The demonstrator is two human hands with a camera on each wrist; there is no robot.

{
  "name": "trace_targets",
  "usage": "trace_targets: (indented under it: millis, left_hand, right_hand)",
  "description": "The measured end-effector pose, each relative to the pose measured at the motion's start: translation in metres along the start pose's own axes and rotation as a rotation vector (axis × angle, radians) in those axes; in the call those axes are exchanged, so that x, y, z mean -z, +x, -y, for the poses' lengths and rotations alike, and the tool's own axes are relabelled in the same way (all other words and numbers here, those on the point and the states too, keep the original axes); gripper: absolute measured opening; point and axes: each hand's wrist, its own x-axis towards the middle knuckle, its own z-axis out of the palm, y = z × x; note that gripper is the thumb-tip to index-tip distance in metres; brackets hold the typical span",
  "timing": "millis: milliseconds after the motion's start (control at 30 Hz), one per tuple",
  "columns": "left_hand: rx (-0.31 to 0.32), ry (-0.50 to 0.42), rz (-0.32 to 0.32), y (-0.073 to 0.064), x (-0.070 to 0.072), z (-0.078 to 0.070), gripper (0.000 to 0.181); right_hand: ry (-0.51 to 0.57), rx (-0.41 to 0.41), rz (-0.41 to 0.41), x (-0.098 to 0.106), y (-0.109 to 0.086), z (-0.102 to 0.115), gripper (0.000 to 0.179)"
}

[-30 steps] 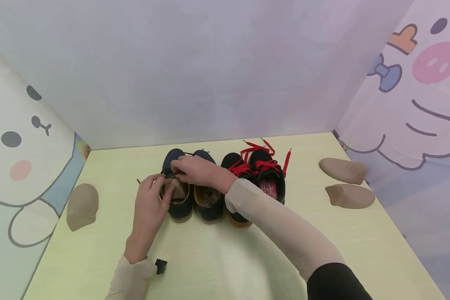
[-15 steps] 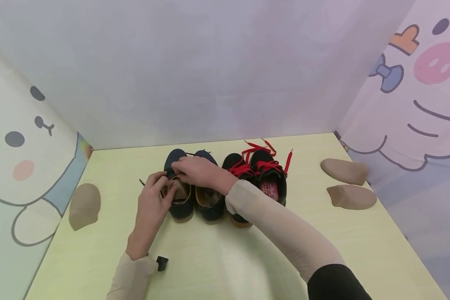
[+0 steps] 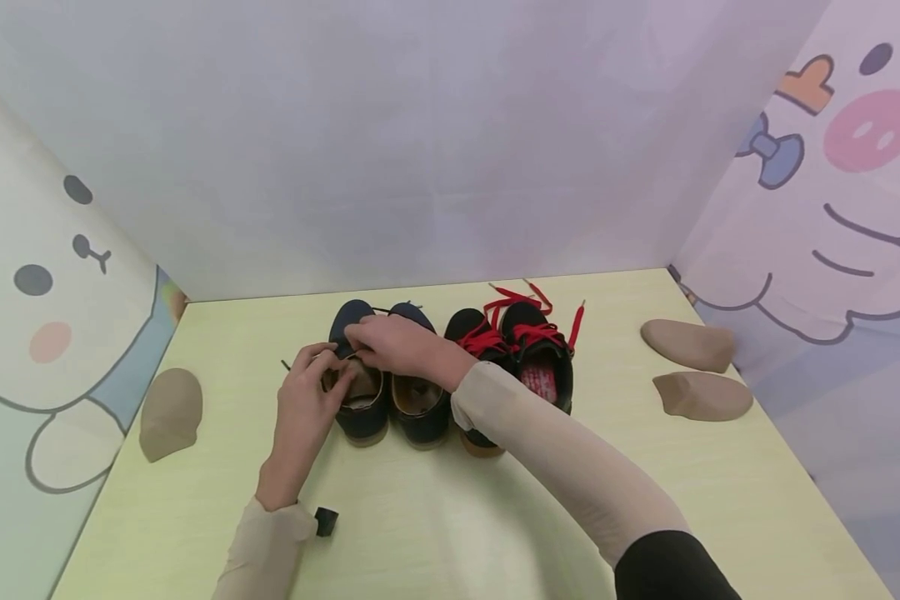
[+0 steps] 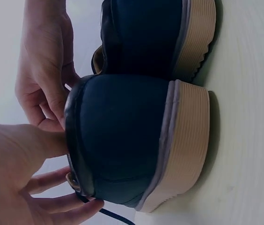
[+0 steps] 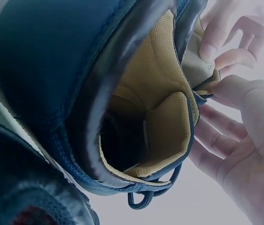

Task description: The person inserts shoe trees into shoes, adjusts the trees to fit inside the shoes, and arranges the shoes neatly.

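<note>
Blue shoe [image 3: 364,423], left of two, stands on the desk [image 3: 420,525]; your left hand [image 3: 307,396] and your right hand [image 3: 396,340] both pinch the edge of its opening. Two black shoes [image 3: 523,315] stand to the right; three beige inserts [image 3: 171,412] lie apart, one left, two right.

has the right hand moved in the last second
No, not noticeably: in the head view the right hand keeps the same place relative to the back edge of the table, at the leftmost navy shoe.
</note>
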Motion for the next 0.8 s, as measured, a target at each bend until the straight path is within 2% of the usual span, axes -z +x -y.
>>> trace_targets:
  millis: [267, 600, 800]
  left_hand:
    - [0.034, 0.033, -0.021, 0.004, -0.005, 0.006, 0.018]
    - [0.016, 0.045, -0.051, 0.007, -0.009, 0.008, 0.026]
    - [0.04, 0.09, -0.048, 0.01, -0.012, 0.008, 0.03]
  right_hand:
    - [-0.017, 0.004, 0.002, -0.001, 0.002, 0.0, 0.015]
    - [-0.013, 0.011, -0.006, -0.001, 0.0, 0.0, 0.014]
    - [-0.017, 0.019, -0.003, -0.002, 0.0, 0.0, 0.011]
